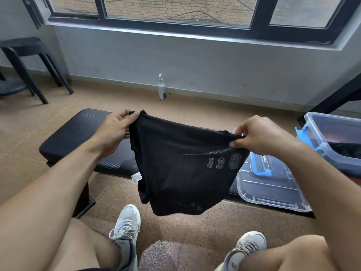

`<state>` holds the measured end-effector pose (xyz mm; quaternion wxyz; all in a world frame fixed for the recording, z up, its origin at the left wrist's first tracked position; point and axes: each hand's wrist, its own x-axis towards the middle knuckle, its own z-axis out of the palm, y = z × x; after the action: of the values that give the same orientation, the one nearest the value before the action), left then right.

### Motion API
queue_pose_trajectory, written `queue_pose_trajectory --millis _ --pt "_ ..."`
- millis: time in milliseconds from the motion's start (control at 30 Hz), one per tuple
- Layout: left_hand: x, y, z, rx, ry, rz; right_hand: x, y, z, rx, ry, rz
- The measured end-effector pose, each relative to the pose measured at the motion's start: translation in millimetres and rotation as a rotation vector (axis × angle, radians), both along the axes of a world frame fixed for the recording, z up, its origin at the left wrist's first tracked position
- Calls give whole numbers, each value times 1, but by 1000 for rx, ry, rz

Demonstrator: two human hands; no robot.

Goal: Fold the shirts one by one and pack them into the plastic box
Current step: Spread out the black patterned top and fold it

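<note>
Both hands, left hand (115, 127) and right hand (259, 136), pinch a half-folded black shirt (181, 167) aloft, unpacked, while the plastic box (336, 141) already holds dark clothing.

A shirt (183, 163) is hanging in mid-air between two hands — the left hand (115, 130) is pinching its far-left corner and the right hand (259, 136) is gripping its right corner. Behind and below the shirt a bench (78, 137) is stretching from left to right. On the bench's right part a lid (273, 184) is lying flat, and to the right of it the plastic box (336, 139) is sitting with clothing inside. Farther off, a bottle (161, 88) is standing on the floor against the wall, under the window (175, 14). A stool (25, 61) is standing at far left. Two shoes (127, 227) are resting on the near floor.
</note>
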<state>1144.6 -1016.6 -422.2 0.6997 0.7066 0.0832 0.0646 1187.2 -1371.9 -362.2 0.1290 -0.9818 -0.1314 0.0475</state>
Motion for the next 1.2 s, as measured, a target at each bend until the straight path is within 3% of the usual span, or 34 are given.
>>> queue_pose_trajectory --millis 100,167,233,300,367,433,533,633,700,800,967,1100,1200 --pt "-15 -5 13 -51 44 -158 -5 -6 22 131 80 135" --pt "-25 -8 22 -130 38 -247 -14 -10 39 486 316 314" --pt "-25 -10 28 -234 13 -221 -19 -10 52 912 551 348" --pt "-17 -11 31 -202 6 -78 -14 -8 61 1071 486 230" --pt "-6 -11 33 -74 17 49 1 -10 67 930 241 65" --pt "4 -12 41 -4 64 10 17 -16 79 769 85 -36" --pt "17 -15 69 -52 96 -129 39 -28 103 623 105 -86" --pt "34 -18 98 43 61 -131 55 -30 120 521 157 -108" --pt "48 -18 116 97 12 -83 67 -26 127 579 123 -129" --pt "64 -19 151 99 -129 12 81 -19 141 829 -35 -122" --pt "58 -17 207 45 -374 119 70 -11 164 1183 -234 47" --pt "26 1 189 82 -315 79 38 -14 142 1252 -133 209" --pt "-12 6 137 205 -176 86 12 -20 97 1119 -16 273"
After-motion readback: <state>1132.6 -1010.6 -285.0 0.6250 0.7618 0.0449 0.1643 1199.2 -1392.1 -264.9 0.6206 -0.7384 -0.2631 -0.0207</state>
